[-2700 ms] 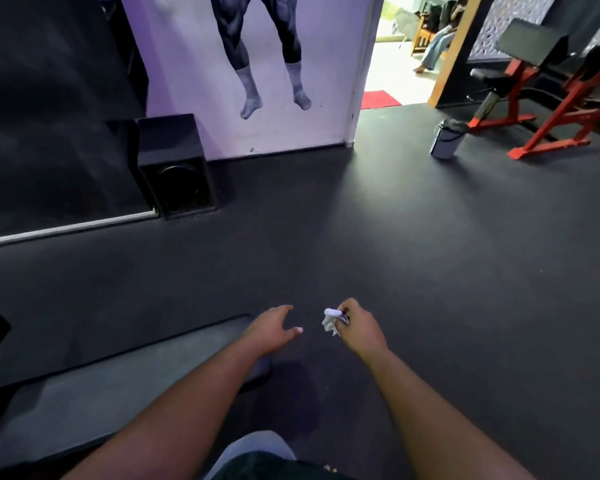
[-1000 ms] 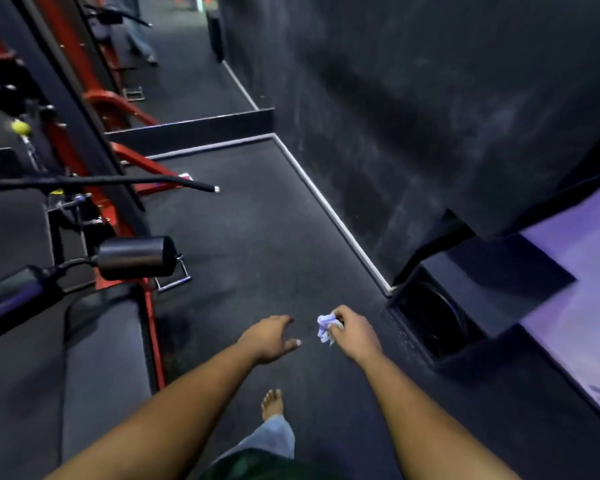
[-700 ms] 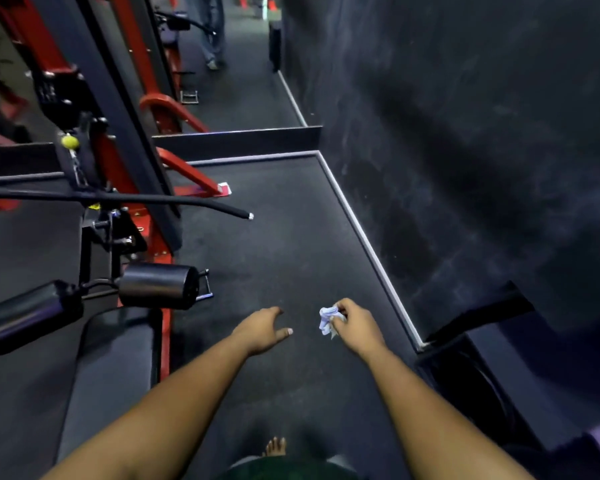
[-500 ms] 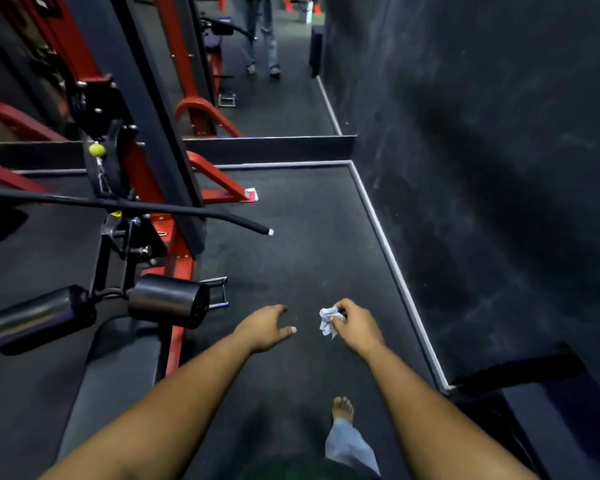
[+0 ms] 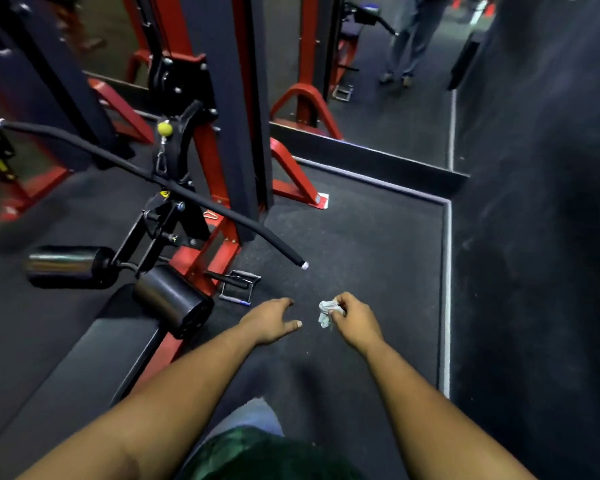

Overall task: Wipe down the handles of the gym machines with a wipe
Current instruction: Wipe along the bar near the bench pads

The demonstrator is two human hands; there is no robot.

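Note:
A long black pull-down bar (image 5: 146, 174) hangs from the red and black cable machine (image 5: 236, 109), with its right end (image 5: 300, 264) just above and ahead of my hands. My right hand (image 5: 352, 320) pinches a small crumpled white wipe (image 5: 326, 311) between thumb and fingers. My left hand (image 5: 271, 320) is beside it, fingers loosely spread, holding nothing. Both hands hover over the dark floor, apart from the bar.
Two black roller pads (image 5: 167, 301) and a black seat pad (image 5: 94, 362) stand at my lower left. A small metal handle (image 5: 238, 284) lies on the floor by the machine base. A dark wall (image 5: 541, 202) runs along the right. A person's legs (image 5: 409, 39) show at the far top.
My view has swung left towards the cable machine, and the bar and roller pads now sit closer. Both hands keep the same pose, with the wipe still in the right one.

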